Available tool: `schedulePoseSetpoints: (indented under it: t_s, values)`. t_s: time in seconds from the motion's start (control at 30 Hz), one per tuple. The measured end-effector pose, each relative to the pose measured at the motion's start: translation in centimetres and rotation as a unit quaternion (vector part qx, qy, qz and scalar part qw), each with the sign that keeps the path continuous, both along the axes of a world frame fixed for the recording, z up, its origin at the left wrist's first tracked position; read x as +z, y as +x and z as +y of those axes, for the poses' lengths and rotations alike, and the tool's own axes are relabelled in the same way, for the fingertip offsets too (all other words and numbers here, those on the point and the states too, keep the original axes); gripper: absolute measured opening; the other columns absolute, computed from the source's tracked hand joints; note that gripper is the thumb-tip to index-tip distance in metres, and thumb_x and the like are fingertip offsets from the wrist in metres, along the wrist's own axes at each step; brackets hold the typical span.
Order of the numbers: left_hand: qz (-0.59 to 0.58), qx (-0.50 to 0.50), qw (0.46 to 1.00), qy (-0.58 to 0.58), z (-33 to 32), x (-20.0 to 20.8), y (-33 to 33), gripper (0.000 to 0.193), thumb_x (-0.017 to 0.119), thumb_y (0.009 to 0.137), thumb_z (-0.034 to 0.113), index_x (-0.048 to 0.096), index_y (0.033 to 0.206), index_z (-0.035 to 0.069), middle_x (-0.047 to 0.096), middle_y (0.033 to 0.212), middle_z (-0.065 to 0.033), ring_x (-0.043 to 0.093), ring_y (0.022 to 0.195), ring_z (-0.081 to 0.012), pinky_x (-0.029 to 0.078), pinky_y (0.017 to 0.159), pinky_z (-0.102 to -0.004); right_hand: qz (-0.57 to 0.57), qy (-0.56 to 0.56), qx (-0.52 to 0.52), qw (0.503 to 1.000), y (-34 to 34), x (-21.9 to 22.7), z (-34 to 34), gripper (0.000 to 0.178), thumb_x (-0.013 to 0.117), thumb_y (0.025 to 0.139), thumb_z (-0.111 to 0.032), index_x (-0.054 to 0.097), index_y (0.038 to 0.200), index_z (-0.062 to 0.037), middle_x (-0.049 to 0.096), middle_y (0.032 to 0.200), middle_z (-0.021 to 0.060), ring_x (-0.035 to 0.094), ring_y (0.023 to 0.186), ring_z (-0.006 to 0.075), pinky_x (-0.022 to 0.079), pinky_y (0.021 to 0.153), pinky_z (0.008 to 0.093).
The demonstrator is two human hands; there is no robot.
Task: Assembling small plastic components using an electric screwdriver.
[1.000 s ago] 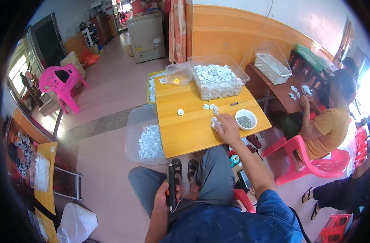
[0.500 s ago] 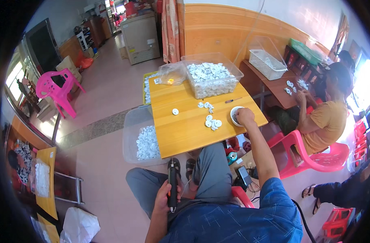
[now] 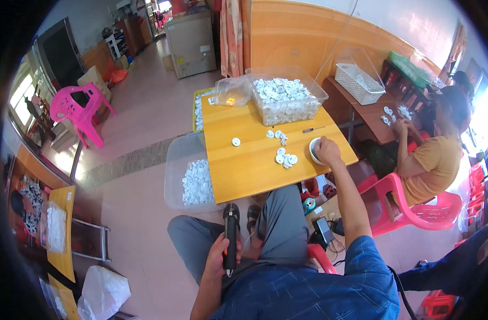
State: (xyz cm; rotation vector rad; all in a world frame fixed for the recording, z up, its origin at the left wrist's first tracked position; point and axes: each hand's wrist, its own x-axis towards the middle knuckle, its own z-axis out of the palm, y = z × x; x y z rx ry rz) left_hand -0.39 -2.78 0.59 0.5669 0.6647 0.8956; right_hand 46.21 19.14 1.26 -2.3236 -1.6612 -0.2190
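My left hand (image 3: 217,255) is wrapped round a black electric screwdriver (image 3: 231,240), held upright above my lap with its tip toward the table. My right hand (image 3: 328,152) reaches into a small white bowl (image 3: 311,145) at the right of the yellow table (image 3: 244,173). Its fingers are curled down; their tips and whatever they pinch are hidden. Left of the bowl lie two small groups of white round plastic parts (image 3: 286,158). One single white disc (image 3: 236,142) sits apart, farther left. Behind the bowl lies a small dark-handled screwdriver (image 3: 310,129).
A clear bin (image 3: 292,113) heaped with white parts stands at the table's back, beside a plastic bag (image 3: 233,94). Another clear tub (image 3: 172,178) is on the floor at left. A co-worker (image 3: 433,157) sits at right on a pink chair (image 3: 420,213).
The view has shifted slightly, so the table appears a little farther right and higher. My right hand stays at the bowl. At far right, a person's dark-clothed leg has moved.
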Motion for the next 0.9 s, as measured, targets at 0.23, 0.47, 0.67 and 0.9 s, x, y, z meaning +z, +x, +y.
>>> schedulePoseSetpoints:
  t_s: [0.23,0.47,0.67,0.9]
  values:
    - [0.029,-0.011,1.0,-0.007,0.1,0.6,0.2,0.034,0.054,0.099,0.031,0.047,0.122,0.006,0.061,0.092,-0.0088,0.062,0.066,-0.0165,0.055,0.055,-0.0291,0.256,0.185,0.09,0.945,-2.1,0.2,-0.9,0.01,0.064,0.086,-0.012,0.06,0.086,-0.0034,0.068,0.078,0.0116,0.066,0.07,0.023,0.054,0.065,0.0366]
    - [0.048,-0.011,0.999,-0.009,-0.5,0.5,0.1,0.041,0.052,0.099,0.026,0.043,0.134,0.005,0.062,0.095,-0.0088,0.062,0.068,-0.0161,0.054,0.058,-0.029,0.645,0.108,0.21,0.726,-12.8,1.3,-4.5,0.005,0.061,0.096,-0.007,0.065,0.098,-0.0043,0.063,0.082,-0.0016,0.055,0.067,0.0049,0.046,0.06,0.0213]
    - [0.043,-0.019,0.999,0.015,-0.7,0.4,0.4,0.056,0.058,0.097,0.029,0.039,0.141,0.002,0.063,0.094,-0.0106,0.062,0.067,-0.0158,0.055,0.059,-0.0284,0.786,-0.021,0.206,0.583,-19.0,-1.5,-6.4,0.009,0.062,0.097,-0.012,0.065,0.104,-0.0053,0.064,0.087,-0.0015,0.058,0.071,0.0072,0.049,0.064,0.0221]
    - [0.078,-0.025,0.995,0.054,-0.7,1.1,0.5,0.055,0.057,0.096,0.025,0.038,0.142,0.002,0.061,0.095,-0.0091,0.061,0.069,-0.0153,0.053,0.062,-0.0277,0.803,-0.115,0.243,0.532,-22.1,-2.2,-7.6,0.012,0.065,0.096,-0.014,0.065,0.105,-0.0062,0.066,0.09,-0.0006,0.061,0.075,0.0068,0.051,0.068,0.0216]
